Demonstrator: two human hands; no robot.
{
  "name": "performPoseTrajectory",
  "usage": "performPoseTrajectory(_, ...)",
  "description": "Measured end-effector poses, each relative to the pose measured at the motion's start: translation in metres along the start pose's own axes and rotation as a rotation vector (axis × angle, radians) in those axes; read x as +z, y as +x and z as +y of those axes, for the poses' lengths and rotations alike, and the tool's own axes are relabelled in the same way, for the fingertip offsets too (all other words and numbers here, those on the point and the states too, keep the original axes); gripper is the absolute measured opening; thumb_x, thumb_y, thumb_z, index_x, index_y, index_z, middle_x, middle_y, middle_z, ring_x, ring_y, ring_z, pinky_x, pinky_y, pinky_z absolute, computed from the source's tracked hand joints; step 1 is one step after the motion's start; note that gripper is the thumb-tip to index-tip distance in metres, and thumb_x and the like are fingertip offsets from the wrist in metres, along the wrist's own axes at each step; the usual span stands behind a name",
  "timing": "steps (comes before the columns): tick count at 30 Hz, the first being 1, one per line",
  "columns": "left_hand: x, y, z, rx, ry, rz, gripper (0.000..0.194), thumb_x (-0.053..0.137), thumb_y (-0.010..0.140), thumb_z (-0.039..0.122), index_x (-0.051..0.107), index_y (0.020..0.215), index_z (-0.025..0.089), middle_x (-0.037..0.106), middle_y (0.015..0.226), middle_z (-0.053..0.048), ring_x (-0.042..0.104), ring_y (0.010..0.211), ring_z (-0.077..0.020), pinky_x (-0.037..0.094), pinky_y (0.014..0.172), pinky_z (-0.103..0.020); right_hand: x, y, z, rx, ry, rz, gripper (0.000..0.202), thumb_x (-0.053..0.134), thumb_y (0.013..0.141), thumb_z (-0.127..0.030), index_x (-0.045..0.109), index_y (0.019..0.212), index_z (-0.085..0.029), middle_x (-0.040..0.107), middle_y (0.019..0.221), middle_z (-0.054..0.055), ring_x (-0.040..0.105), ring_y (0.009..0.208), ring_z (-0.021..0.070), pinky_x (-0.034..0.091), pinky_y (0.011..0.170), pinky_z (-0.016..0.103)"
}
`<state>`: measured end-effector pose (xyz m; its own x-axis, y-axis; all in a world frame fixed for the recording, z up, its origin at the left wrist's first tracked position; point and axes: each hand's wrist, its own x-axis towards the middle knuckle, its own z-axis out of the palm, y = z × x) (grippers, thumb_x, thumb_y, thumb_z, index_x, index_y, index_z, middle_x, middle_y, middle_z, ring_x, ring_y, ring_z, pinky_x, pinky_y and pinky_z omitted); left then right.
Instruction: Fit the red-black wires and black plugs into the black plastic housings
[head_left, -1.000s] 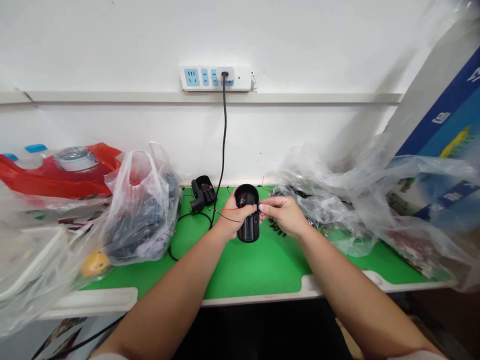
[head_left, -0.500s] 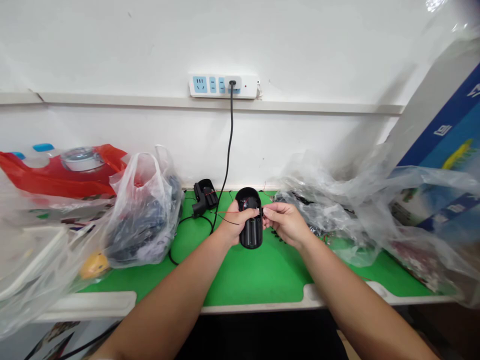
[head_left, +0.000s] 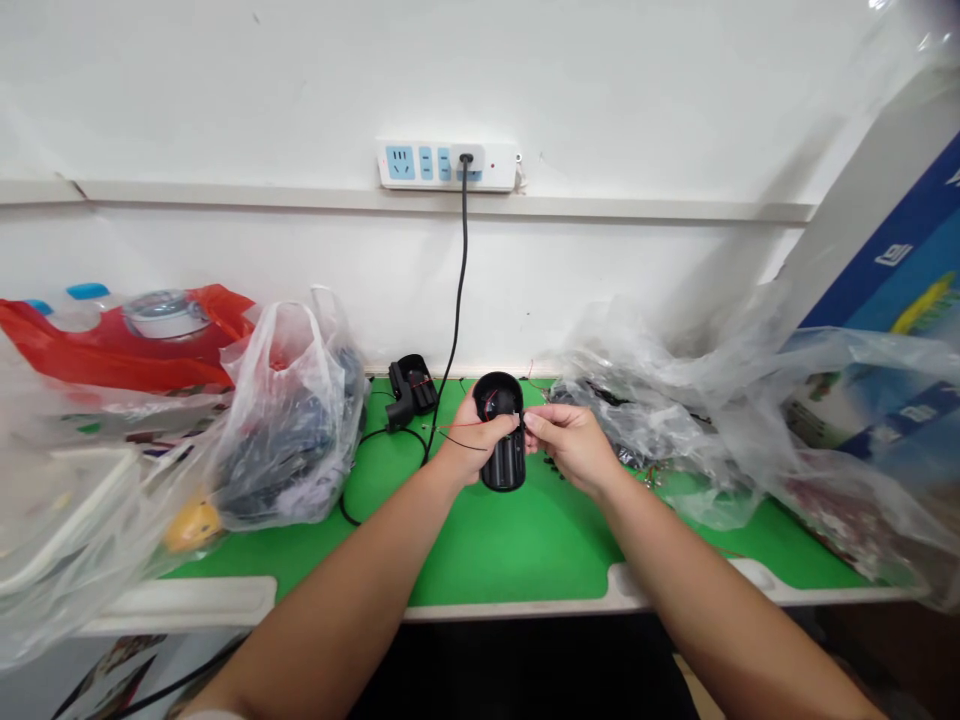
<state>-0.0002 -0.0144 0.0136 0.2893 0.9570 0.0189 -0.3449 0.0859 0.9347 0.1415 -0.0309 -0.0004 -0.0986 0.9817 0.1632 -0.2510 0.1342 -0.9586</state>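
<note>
My left hand [head_left: 474, 438] is closed around a black plastic housing [head_left: 504, 468] with a rounded top and ribbed lower half. Its thumb presses near a small pale part at the housing's right edge. Thin red and black wires trail out to the left over that hand. At the same right edge, my right hand [head_left: 561, 438] pinches with thumb and forefinger; what lies between the fingertips is too small to make out. Behind and to the left, a second black housing [head_left: 424, 385] lies on the green mat beside a black tool-like piece [head_left: 402, 408] with a cord.
A clear plastic bag [head_left: 289, 430] and a red bag [head_left: 112, 350] stand on the left. Crumpled clear plastic [head_left: 645, 400] and a large blue-and-white box [head_left: 885, 280] fill the right. A black cable [head_left: 459, 270] hangs from a power strip [head_left: 450, 165] onto the green mat [head_left: 517, 560].
Both hands keep nearly the same hold at the housing's right edge. The housing has tilted slightly, and the view has shifted a little.
</note>
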Motion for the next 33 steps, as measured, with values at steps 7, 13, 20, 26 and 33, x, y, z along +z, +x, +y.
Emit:
performPoseTrajectory(7, -0.003, 0.004, -0.003, 0.160, 0.096, 0.095, 0.047, 0.069, 0.061, 0.020, 0.047, 0.103, 0.020, 0.055, 0.069, 0.005, 0.055, 0.053, -0.0097, 0.050, 0.053, -0.025, 0.014, -0.009, 0.000, -0.384, -0.612, 0.065, 0.036, 0.047, 0.088, -0.037, 0.057, 0.061, -0.016, 0.052, 0.065, 0.003, 0.050, 0.065, 0.0142, 0.040, 0.063, 0.028)
performPoseTrajectory(13, -0.007, 0.007, -0.002, 0.249, 0.159, 0.138, 0.041, 0.069, 0.059, 0.017, 0.054, 0.097, 0.018, 0.057, 0.077, 0.002, 0.054, 0.066, -0.0089, 0.048, 0.066, -0.022, 0.021, -0.012, 0.005, -0.476, -0.836, 0.047, 0.026, 0.038, 0.092, -0.030, 0.058, 0.082, -0.017, 0.047, 0.070, 0.003, 0.048, 0.067, 0.0154, 0.039, 0.063, 0.029)
performPoseTrajectory(20, -0.003, 0.003, -0.005, 0.207, 0.148, 0.165, 0.042, 0.069, 0.058, 0.017, 0.055, 0.097, 0.019, 0.057, 0.071, 0.004, 0.052, 0.061, -0.0088, 0.047, 0.063, -0.022, 0.023, -0.018, 0.013, -0.539, -0.986, 0.096, 0.026, 0.034, 0.092, -0.025, 0.059, 0.094, -0.016, 0.055, 0.076, 0.007, 0.052, 0.071, 0.0183, 0.042, 0.069, 0.031)
performPoseTrajectory(26, -0.001, 0.000, -0.010, 0.213, 0.210, 0.189, 0.034, 0.066, 0.059, 0.016, 0.057, 0.091, 0.018, 0.054, 0.067, 0.005, 0.050, 0.059, -0.0078, 0.046, 0.061, -0.021, 0.023, -0.023, 0.018, -0.570, -1.134, 0.152, 0.030, 0.035, 0.091, -0.022, 0.059, 0.104, -0.012, 0.059, 0.081, 0.011, 0.055, 0.075, 0.0204, 0.043, 0.072, 0.032)
performPoseTrajectory(33, -0.004, 0.005, -0.007, 0.274, 0.254, 0.165, 0.034, 0.065, 0.057, 0.013, 0.056, 0.090, 0.018, 0.056, 0.074, 0.004, 0.052, 0.063, -0.0071, 0.046, 0.063, -0.019, 0.023, -0.016, 0.019, -0.491, -1.108, 0.112, 0.032, 0.035, 0.090, -0.024, 0.063, 0.097, -0.011, 0.058, 0.076, 0.010, 0.054, 0.072, 0.0203, 0.042, 0.069, 0.033)
